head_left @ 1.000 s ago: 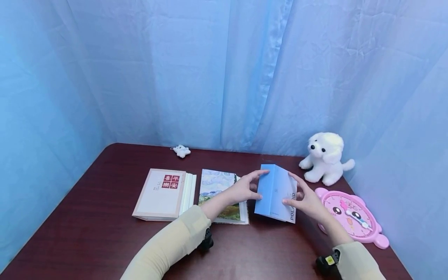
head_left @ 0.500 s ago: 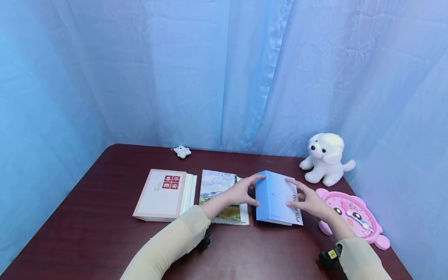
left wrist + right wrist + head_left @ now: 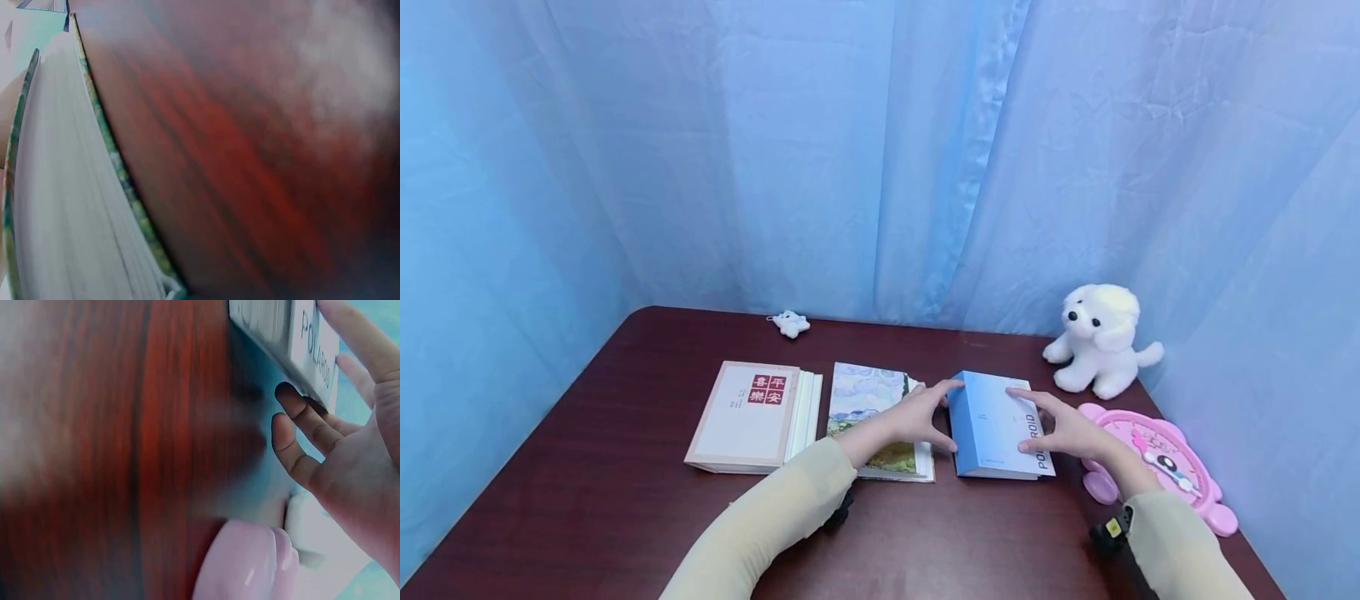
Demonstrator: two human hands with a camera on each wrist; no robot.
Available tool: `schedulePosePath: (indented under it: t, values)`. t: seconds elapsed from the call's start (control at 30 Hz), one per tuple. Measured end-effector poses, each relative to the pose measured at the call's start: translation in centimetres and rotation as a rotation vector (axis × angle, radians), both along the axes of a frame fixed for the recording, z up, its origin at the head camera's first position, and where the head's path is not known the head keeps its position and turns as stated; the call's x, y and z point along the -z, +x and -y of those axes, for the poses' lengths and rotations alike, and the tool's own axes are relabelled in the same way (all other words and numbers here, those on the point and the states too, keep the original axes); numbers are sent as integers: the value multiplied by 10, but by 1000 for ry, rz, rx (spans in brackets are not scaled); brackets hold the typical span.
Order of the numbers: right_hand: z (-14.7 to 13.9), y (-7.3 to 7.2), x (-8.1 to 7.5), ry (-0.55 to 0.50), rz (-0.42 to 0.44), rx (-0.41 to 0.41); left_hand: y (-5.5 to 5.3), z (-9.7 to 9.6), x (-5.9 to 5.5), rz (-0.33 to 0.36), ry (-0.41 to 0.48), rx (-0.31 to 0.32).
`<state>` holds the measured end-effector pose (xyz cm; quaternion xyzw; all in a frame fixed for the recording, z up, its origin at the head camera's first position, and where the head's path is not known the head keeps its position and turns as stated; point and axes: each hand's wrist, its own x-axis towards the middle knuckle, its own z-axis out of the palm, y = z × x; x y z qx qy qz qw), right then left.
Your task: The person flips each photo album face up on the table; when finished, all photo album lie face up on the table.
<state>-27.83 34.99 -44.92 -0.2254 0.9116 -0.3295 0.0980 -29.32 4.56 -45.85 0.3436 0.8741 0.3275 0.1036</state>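
A blue-and-white book [image 3: 1000,425] marked POLAROID lies on the table, its blue spine to the left. My left hand [image 3: 919,417] reaches over the painted-cover book [image 3: 868,408], with forefinger and thumb spread along the blue spine. My right hand [image 3: 1063,427] holds the POLAROID book's right side. Its thumb and forefinger rest on the cover, and in the right wrist view the other fingers [image 3: 300,412] bend beside and below the edge. The left wrist view shows the painted-cover book's pages [image 3: 75,181]; the left hand is mostly out of that view.
A thick cream book [image 3: 748,417] with red squares lies at left. A small white star plush [image 3: 790,323] sits near the back edge of the dark table [image 3: 625,500]. A white toy dog [image 3: 1093,337] stands at back right, and a pink clock [image 3: 1157,458] lies beside my right arm.
The POLAROID book has come down from a tilted, raised position to lie flat, shifting slightly right. Both hands have moved with it, keeping to its sides.
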Motion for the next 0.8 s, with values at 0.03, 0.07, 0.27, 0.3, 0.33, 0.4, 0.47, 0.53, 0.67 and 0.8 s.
schedulePosePath:
  t: [0.03, 0.07, 0.27, 0.3, 0.33, 0.4, 0.47, 0.53, 0.67, 0.8]
  values:
    - [0, 1, 0, 19, -6, -3, 0, 0, 0, 1, -9, 1]
    - [0, 1, 0, 28, -4, 0, 0, 0, -1, -2, -21, 3]
    - [-2, 2, 0, 63, -3, -18, 1, -5, -1, -26, -86, -2]
    - [-3, 2, 0, 63, -6, -29, 1, -6, -2, -30, -97, -5]
    - [-3, 1, 0, 65, -8, -35, 1, -7, -2, -34, -110, -7]
    - [-4, -1, 0, 76, -17, -57, 1, -8, -4, -45, -141, -8]
    - [-5, -2, 0, 87, -17, -70, 3, -9, -7, -45, -168, -6]
    - [-5, -3, -1, 107, -30, -79, 4, -9, -8, -37, -169, -7]
    - [-3, -4, -5, 160, -99, -69, 6, -2, -12, -39, -112, -18]
    - [3, -4, -16, 204, -176, -45, 7, 15, -23, -99, -86, -40]
